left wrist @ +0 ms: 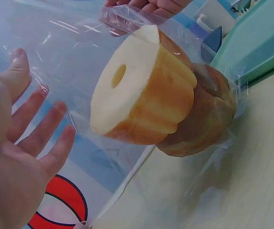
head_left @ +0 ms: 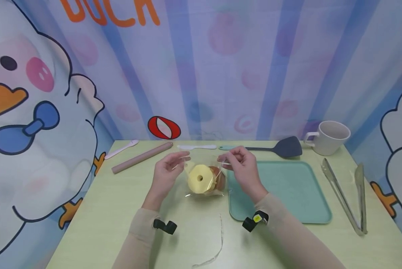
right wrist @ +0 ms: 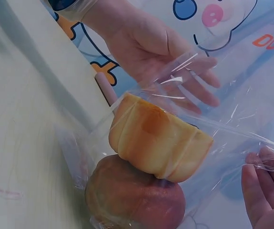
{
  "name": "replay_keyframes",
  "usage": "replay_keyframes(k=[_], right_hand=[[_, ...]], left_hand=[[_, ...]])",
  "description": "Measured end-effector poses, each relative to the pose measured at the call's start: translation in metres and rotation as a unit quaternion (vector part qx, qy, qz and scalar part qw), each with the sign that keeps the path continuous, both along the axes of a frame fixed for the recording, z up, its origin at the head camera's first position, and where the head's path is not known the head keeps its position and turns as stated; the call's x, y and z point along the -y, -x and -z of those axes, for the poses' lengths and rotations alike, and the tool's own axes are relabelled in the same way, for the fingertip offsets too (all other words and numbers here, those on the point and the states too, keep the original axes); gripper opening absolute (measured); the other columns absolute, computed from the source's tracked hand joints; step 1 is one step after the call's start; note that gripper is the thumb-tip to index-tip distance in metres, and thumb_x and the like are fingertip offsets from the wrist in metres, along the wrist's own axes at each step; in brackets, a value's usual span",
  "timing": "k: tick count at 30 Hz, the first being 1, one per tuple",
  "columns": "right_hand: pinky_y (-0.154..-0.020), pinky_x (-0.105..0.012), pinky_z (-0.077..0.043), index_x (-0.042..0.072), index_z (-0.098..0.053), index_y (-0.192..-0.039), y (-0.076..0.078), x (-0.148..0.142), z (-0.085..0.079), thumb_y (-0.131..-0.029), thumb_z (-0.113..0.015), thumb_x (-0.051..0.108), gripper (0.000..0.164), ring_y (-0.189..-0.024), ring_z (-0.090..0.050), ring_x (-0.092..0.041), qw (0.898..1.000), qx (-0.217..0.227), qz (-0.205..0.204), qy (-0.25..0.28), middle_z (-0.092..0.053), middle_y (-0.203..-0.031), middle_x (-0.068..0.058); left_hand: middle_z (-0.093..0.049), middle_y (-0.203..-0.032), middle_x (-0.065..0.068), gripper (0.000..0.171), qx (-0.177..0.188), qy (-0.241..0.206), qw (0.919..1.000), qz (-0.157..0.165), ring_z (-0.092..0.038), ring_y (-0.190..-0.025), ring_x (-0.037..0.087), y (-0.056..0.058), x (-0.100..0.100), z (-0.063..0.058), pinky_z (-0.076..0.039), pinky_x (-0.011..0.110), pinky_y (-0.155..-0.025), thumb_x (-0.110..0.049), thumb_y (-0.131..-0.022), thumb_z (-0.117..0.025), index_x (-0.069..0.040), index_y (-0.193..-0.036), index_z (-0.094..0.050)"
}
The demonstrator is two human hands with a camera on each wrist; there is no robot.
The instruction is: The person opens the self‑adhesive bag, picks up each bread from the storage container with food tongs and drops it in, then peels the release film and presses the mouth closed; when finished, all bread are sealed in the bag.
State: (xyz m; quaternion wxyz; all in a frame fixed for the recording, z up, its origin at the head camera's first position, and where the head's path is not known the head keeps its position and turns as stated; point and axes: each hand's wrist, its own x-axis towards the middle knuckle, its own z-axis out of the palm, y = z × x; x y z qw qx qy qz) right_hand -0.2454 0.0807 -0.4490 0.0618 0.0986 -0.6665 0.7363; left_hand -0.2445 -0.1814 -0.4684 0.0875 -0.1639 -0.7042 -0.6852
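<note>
A clear plastic bag [head_left: 207,191] stands on the table. Inside it are a pale yellow, fluted ring-shaped bread [head_left: 201,179] with a hole and a round brown bun [head_left: 221,181], pressed against each other. Seen from the left wrist, the bread [left wrist: 151,95] has golden-brown sides, and the bun [left wrist: 206,114] lies behind it. At the bag's upper right edge, my right hand [head_left: 242,170] pinches the film between thumb and fingers. My left hand [head_left: 167,172] is at the opposite edge, its fingers spread and touching the film, thumb apart from them.
A green tray [head_left: 281,190] lies to the right, with metal tongs [head_left: 342,201] beyond it. Along the back are a mug [head_left: 330,136], a spatula [head_left: 286,147], a white knife [head_left: 197,147], a rolling pin [head_left: 141,158] and a pink utensil [head_left: 121,149]. A thin clear strip [head_left: 222,235] lies in front.
</note>
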Motion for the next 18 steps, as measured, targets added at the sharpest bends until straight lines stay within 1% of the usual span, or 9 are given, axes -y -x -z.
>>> replay_keyframes(k=[2,5,8,10,12,14,16,18], right_hand=[[-0.082,-0.038,-0.061,-0.003,-0.057,-0.101,0.000,-0.001,0.000,-0.102,-0.060,0.017,0.020,-0.093,-0.075,-0.027,1.000,-0.004,-0.001,0.001,-0.075,-0.100,-0.019],[-0.082,-0.037,-0.061,-0.001,-0.060,-0.101,0.001,-0.003,0.000,-0.101,-0.062,0.020,0.022,-0.091,-0.074,-0.025,1.000,-0.012,0.007,-0.014,-0.076,-0.099,-0.017],[-0.082,-0.033,-0.061,0.000,-0.063,-0.101,0.000,-0.007,-0.006,-0.100,-0.064,0.021,0.021,-0.090,-0.072,-0.026,0.999,-0.021,0.024,-0.037,-0.076,-0.097,-0.016],[-0.081,-0.029,-0.060,-0.001,-0.065,-0.101,-0.002,-0.009,-0.013,-0.099,-0.065,0.017,0.018,-0.089,-0.071,-0.026,0.998,-0.027,0.032,-0.049,-0.076,-0.095,-0.016],[-0.080,-0.028,-0.059,-0.003,-0.065,-0.103,-0.002,-0.012,-0.019,-0.099,-0.065,0.012,0.016,-0.088,-0.071,-0.026,0.998,-0.032,0.035,-0.049,-0.075,-0.095,-0.019],[-0.080,-0.028,-0.060,-0.005,-0.065,-0.106,0.001,-0.016,-0.020,-0.098,-0.064,0.009,0.015,-0.087,-0.072,-0.022,0.998,-0.039,0.031,-0.045,-0.074,-0.096,-0.021],[-0.079,-0.028,-0.060,-0.005,-0.066,-0.108,0.006,-0.020,-0.017,-0.098,-0.065,0.007,0.016,-0.086,-0.073,-0.018,0.998,-0.048,0.028,-0.042,-0.075,-0.096,-0.021],[-0.079,-0.028,-0.061,-0.005,-0.066,-0.112,0.011,-0.025,-0.013,-0.097,-0.065,0.007,0.018,-0.086,-0.073,-0.014,0.997,-0.057,0.022,-0.044,-0.075,-0.097,-0.019]], left_hand=[[-0.068,-0.128,0.015,0.021,-0.006,0.003,0.9999,-0.012,-0.067,-0.116,0.020,0.001,-0.002,0.000,-0.055,0.028,-0.096,-0.005,-0.096,-0.066,0.000,-0.116,-0.068],[-0.070,-0.124,0.012,0.019,-0.017,-0.013,0.9993,-0.030,-0.069,-0.111,0.018,0.002,-0.004,0.001,-0.057,0.032,-0.093,-0.011,-0.097,-0.067,0.003,-0.109,-0.068],[-0.073,-0.116,0.010,0.019,-0.027,-0.038,0.9971,-0.061,-0.072,-0.104,0.019,0.001,-0.006,0.003,-0.059,0.034,-0.090,-0.014,-0.099,-0.064,0.002,-0.109,-0.066],[-0.075,-0.109,0.009,0.019,-0.037,-0.056,0.9936,-0.091,-0.074,-0.099,0.020,0.000,-0.007,0.005,-0.059,0.035,-0.089,-0.017,-0.100,-0.063,0.000,-0.108,-0.064],[-0.076,-0.105,0.010,0.019,-0.048,-0.066,0.9890,-0.124,-0.075,-0.096,0.021,0.000,-0.007,0.006,-0.059,0.035,-0.088,-0.019,-0.100,-0.063,0.000,-0.107,-0.063],[-0.077,-0.101,0.011,0.021,-0.055,-0.071,0.9849,-0.148,-0.076,-0.092,0.021,0.000,-0.006,0.006,-0.059,0.035,-0.087,-0.020,-0.099,-0.064,0.000,-0.106,-0.063],[-0.077,-0.099,0.012,0.023,-0.053,-0.073,0.9831,-0.159,-0.076,-0.090,0.021,0.001,-0.005,0.005,-0.060,0.035,-0.085,-0.021,-0.098,-0.067,0.000,-0.107,-0.064],[-0.077,-0.098,0.011,0.026,-0.041,-0.071,0.9842,-0.157,-0.076,-0.089,0.021,0.001,-0.003,0.004,-0.060,0.034,-0.084,-0.022,-0.097,-0.068,-0.001,-0.112,-0.066]])
